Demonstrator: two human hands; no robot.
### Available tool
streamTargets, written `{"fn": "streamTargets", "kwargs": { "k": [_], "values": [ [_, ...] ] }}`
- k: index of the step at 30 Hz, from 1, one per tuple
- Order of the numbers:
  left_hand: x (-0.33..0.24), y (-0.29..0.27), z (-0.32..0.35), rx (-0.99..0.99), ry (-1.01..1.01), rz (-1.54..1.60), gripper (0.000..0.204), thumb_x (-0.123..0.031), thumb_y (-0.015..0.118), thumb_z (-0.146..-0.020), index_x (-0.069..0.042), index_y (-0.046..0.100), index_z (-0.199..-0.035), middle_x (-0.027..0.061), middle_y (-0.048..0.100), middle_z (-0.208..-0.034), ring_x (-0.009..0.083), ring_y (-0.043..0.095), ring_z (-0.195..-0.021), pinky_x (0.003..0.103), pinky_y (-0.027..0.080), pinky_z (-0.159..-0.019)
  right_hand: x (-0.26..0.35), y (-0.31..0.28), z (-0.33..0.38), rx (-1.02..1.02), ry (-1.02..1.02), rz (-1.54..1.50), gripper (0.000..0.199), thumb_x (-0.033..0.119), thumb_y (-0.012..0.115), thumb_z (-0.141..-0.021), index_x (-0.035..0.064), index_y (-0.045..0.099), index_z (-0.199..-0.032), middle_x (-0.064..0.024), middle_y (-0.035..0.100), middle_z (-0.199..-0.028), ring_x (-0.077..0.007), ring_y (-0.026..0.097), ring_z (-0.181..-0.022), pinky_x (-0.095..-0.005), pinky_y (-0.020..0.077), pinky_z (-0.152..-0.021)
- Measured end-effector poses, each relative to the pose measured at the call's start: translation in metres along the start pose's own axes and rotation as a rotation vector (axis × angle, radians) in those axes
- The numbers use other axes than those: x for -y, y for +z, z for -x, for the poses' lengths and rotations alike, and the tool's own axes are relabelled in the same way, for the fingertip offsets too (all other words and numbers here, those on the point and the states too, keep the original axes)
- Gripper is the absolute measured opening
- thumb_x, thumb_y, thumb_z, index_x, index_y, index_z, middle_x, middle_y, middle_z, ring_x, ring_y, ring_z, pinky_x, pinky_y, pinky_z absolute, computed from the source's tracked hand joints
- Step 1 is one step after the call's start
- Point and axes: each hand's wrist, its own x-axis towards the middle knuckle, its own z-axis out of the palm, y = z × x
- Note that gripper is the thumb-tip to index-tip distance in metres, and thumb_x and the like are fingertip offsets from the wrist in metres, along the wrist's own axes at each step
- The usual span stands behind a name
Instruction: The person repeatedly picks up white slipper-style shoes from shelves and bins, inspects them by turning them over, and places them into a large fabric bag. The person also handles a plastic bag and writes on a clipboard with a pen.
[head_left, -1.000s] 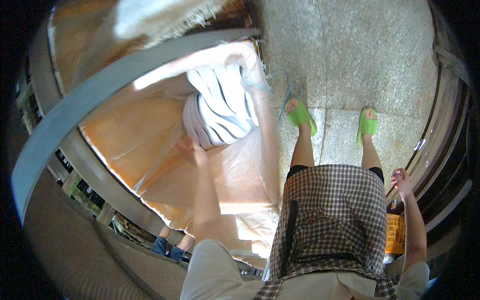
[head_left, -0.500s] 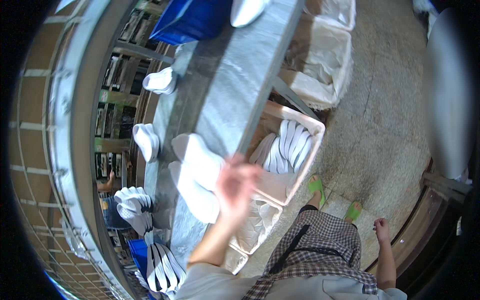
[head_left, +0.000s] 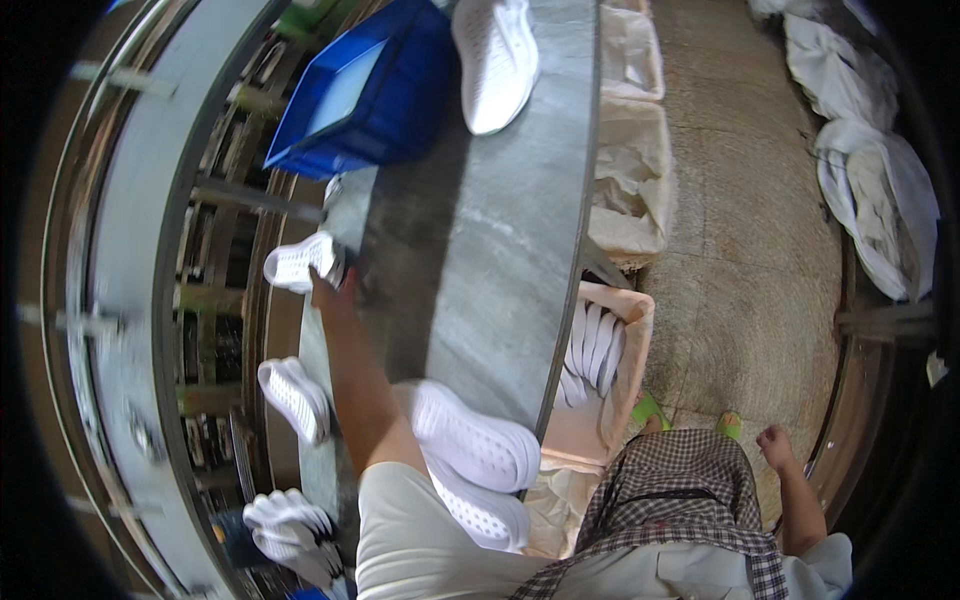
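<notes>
My left hand [head_left: 336, 284] reaches across the metal table, its fingers closed on the near end of a small stack of white shoe soles [head_left: 298, 262] at the table's far left edge. My right hand [head_left: 774, 446] hangs by my right side, its fingers curled with nothing visible in them. Beneath my left forearm's side lies a pair of white dotted soles [head_left: 475, 435] on the table. Another pair of soles [head_left: 292, 400] rests at the left edge, and a larger white sole [head_left: 495, 65] lies near the far end.
A blue bin [head_left: 370, 100] stands at the table's far left. Lined crates line the right side, one crate [head_left: 640, 330] holding several soles. More soles [head_left: 290, 530] are stacked at the near left. White sacks [head_left: 870, 200] sit far right; a metal rail [head_left: 170, 300] runs along the left.
My left hand has moved from above the near pair of soles to the far-left stack and closed on it. The view has shifted, and my right hand stays by my side.
</notes>
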Motion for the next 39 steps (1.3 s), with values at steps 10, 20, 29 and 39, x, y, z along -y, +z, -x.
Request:
{"fn": "streamTargets", "kwargs": {
  "k": [10, 20, 29, 39],
  "values": [
    [0.008, -0.076, -0.055, 0.252, 0.236, -0.376, 0.026, -0.005, 0.048, -0.078, 0.003, 0.045, -0.102, 0.0119, 0.047, -0.087, 0.0233, 0.048, -0.076, 0.032, 0.046, -0.06, 0.12, 0.024, 0.022, 0.155, -0.238, 0.199, 0.032, 0.025, 0.062, -0.079, -0.0024, 0.057, -0.093, -0.0166, 0.061, -0.085, -0.0285, 0.06, -0.08, -0.0376, 0.0468, -0.071],
    [-0.019, -0.068, 0.456, 0.647, -0.534, 0.089, 0.055, -0.001, 0.052, -0.076, -0.015, 0.04, -0.127, 0.0109, 0.059, -0.108, 0.0244, 0.062, -0.089, 0.035, 0.056, -0.07, 0.298, -0.035, 0.067, 0.418, -0.954, -0.241, 0.054, 0.025, 0.062, -0.083, 0.0047, 0.041, -0.128, -0.0128, 0.058, -0.107, -0.0215, 0.056, -0.1, -0.0347, 0.0465, -0.084],
    [0.097, -0.023, 0.684, 1.063, -0.599, -0.075, 0.079, 0.007, 0.054, -0.068, -0.01, 0.023, -0.138, 0.0127, 0.051, -0.118, 0.0224, 0.059, -0.078, 0.032, 0.049, -0.054, 0.328, -0.121, 0.164, 0.943, -0.932, -1.127, 0.095, 0.064, 0.052, -0.078, 0.0136, 0.004, -0.143, -0.0083, 0.029, -0.139, -0.0183, 0.033, -0.125, -0.0356, 0.0327, -0.102],
    [0.147, 0.051, 0.682, 1.18, -0.235, -0.248, 0.033, -0.013, 0.045, -0.092, 0.004, 0.043, -0.121, 0.0104, 0.054, -0.115, 0.0162, 0.052, -0.102, 0.03, 0.042, -0.089, 0.282, -0.155, 0.177, 0.869, -0.391, -1.081, 0.068, 0.049, 0.049, -0.085, 0.0098, 0.028, -0.136, -0.0104, 0.042, -0.13, -0.0193, 0.045, -0.116, -0.0356, 0.038, -0.097]
  ]
}}
